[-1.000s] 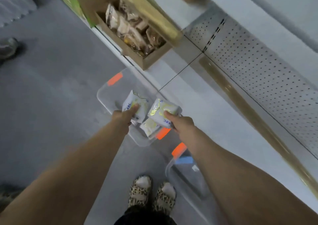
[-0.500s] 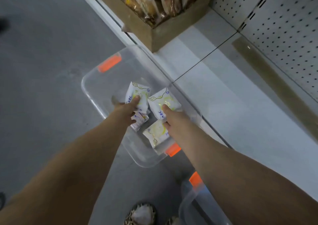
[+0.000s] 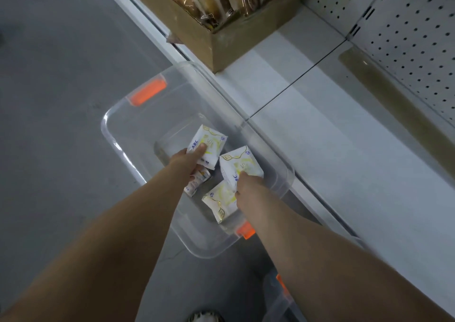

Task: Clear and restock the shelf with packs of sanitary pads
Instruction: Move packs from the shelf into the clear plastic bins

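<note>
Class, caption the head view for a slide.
Left hand grips the farthest pack, right hand the pack beside it, inside the clear bin by the shelf.

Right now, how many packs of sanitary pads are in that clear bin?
4: one pack gripped by the left hand, one beneath that hand, one gripped by the right hand, one below it. Others may be hidden.

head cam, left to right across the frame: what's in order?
Grey floor → clear bin, left wall → left hand gripping pad pack → right hand gripping second pad pack → white shelf deck → pegboard.
</note>
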`<control>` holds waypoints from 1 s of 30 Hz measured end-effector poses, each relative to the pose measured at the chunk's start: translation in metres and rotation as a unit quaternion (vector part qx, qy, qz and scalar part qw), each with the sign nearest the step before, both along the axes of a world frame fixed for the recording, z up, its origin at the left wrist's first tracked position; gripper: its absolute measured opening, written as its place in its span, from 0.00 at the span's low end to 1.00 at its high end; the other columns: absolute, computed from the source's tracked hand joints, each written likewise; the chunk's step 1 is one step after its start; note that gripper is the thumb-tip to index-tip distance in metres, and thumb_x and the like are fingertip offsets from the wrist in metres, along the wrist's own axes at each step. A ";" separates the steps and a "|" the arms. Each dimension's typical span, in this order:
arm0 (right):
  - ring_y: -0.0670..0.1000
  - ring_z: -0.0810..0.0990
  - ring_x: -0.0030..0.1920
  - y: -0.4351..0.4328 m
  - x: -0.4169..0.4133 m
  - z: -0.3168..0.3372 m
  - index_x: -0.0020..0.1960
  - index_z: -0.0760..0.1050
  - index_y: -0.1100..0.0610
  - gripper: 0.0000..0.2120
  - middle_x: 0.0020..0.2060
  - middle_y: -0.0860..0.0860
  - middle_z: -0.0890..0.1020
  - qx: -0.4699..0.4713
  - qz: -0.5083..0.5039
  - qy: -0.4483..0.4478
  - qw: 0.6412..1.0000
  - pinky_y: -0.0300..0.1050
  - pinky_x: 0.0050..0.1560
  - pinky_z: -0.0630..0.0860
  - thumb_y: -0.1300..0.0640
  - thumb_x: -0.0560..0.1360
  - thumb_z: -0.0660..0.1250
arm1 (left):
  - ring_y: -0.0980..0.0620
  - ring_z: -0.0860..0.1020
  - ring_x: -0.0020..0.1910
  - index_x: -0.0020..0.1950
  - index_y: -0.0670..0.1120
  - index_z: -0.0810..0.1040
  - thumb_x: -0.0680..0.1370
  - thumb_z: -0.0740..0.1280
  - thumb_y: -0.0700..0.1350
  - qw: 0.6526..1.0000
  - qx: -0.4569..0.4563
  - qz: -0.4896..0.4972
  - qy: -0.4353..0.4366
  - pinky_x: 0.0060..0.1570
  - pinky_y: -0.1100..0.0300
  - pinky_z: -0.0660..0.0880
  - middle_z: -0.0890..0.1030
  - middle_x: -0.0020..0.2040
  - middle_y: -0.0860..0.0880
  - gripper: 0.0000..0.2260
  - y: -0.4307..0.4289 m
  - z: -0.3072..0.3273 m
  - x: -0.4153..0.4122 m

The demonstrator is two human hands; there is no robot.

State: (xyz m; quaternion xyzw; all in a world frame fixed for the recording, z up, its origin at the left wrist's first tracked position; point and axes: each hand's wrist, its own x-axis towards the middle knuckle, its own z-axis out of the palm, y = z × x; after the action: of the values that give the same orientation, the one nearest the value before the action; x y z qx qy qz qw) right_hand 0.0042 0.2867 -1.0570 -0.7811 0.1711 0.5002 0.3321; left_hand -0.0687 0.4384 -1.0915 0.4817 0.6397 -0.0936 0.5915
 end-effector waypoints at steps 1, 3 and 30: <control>0.47 0.77 0.48 -0.001 0.001 -0.002 0.76 0.62 0.60 0.22 0.73 0.56 0.69 0.015 -0.085 0.010 0.996 0.34 0.39 0.76 0.52 0.85 0.57 | 0.51 0.74 0.35 0.66 0.47 0.75 0.75 0.70 0.63 1.000 -0.005 0.002 -0.006 0.41 0.57 0.73 0.81 0.40 0.46 0.26 -0.003 0.007 -0.002; 0.49 0.72 0.40 -0.007 -0.006 0.019 0.73 0.67 0.61 0.21 0.65 0.57 0.77 0.032 -0.085 0.022 0.996 0.36 0.30 0.70 0.52 0.84 0.59 | 0.48 0.75 0.45 0.75 0.49 0.66 0.76 0.70 0.61 1.000 -0.012 0.022 -0.016 0.52 0.52 0.75 0.80 0.52 0.44 0.32 -0.009 0.029 -0.009; 0.57 0.78 0.58 -0.084 -0.030 0.687 0.75 0.67 0.51 0.34 0.63 0.56 0.75 0.035 0.224 -0.408 0.885 0.46 0.48 0.77 0.50 0.72 0.77 | 0.40 0.75 0.63 0.74 0.52 0.70 0.72 0.77 0.51 0.840 0.391 -0.356 -0.122 0.64 0.48 0.73 0.75 0.66 0.40 0.32 -0.053 0.698 -0.025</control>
State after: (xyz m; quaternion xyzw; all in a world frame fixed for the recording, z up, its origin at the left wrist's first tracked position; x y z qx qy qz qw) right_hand -0.0262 0.2032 -0.3699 -0.9216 -0.1762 0.2044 0.2791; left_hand -0.0935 0.3850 -0.3937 0.8748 0.3304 0.0198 0.3538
